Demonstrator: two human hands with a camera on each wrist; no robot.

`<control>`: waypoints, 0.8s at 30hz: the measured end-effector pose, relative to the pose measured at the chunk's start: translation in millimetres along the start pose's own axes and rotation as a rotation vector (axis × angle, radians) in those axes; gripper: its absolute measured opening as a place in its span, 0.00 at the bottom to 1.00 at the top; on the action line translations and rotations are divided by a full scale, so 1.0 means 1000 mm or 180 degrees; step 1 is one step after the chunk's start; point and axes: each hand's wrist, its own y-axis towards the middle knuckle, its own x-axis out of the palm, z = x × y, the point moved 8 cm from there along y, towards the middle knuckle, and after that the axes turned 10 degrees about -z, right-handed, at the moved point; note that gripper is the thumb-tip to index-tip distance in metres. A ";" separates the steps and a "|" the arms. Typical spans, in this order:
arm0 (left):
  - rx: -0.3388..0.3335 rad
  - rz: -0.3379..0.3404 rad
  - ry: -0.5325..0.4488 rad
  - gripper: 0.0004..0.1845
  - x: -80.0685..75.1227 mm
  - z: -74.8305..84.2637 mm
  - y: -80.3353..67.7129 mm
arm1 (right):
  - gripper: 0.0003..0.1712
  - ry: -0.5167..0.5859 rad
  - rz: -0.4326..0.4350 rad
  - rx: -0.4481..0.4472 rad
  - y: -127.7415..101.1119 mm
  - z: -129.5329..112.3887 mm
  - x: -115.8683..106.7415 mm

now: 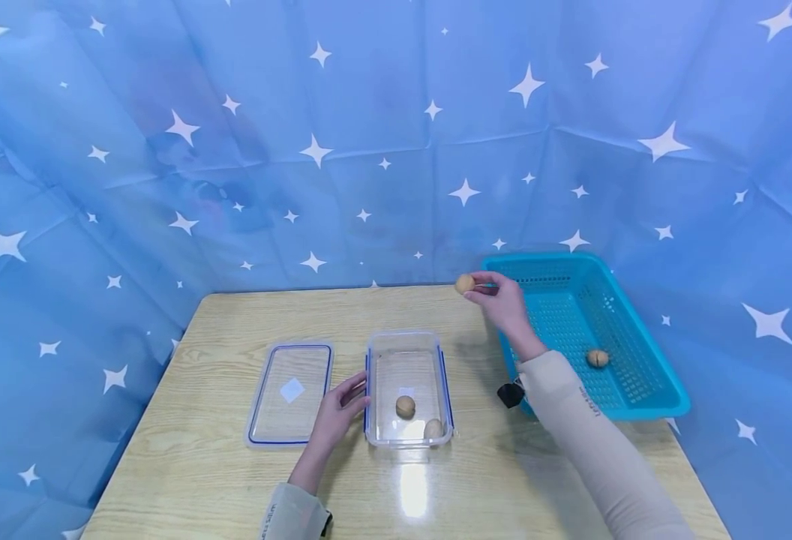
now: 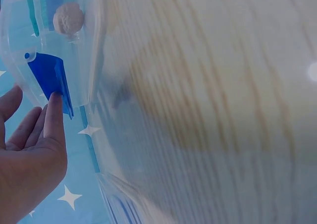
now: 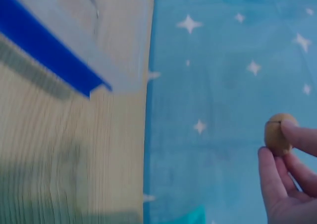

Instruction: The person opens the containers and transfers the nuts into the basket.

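A walnut (image 1: 464, 283) is pinched between the thumb and fingertips of my right hand (image 1: 502, 300), raised at the near-left rim of the blue basket; the right wrist view shows the walnut's (image 3: 279, 135) dark seam. My left hand (image 1: 339, 414) touches the left side of a clear plastic box (image 1: 406, 360), its fingers extended against a blue clip (image 2: 51, 78). Inside the box lie two walnuts, one near the middle (image 1: 406, 407) and one in the near right corner (image 1: 433, 429). Another walnut (image 1: 597, 358) sits in the blue basket (image 1: 646, 352).
A clear lid (image 1: 291, 420) with a blue seal lies flat on the wooden table (image 1: 193, 405), left of the box. The basket stands at the table's right side. Behind hangs a blue cloth (image 1: 369, 112) with white stars.
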 end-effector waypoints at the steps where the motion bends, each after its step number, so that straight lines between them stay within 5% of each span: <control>1: -0.0004 -0.0008 -0.0001 0.27 0.000 0.000 0.000 | 0.24 0.0003 0.0049 0.0009 0.002 0.003 -0.006; 12: 0.0019 -0.0053 0.0032 0.27 -0.002 -0.004 -0.002 | 0.25 -0.0033 0.0461 0.0083 0.023 0.056 -0.056; 24: 0.0139 -0.0150 0.0062 0.28 0.000 -0.001 0.000 | 0.25 0.0022 0.0502 0.0519 0.037 0.128 -0.069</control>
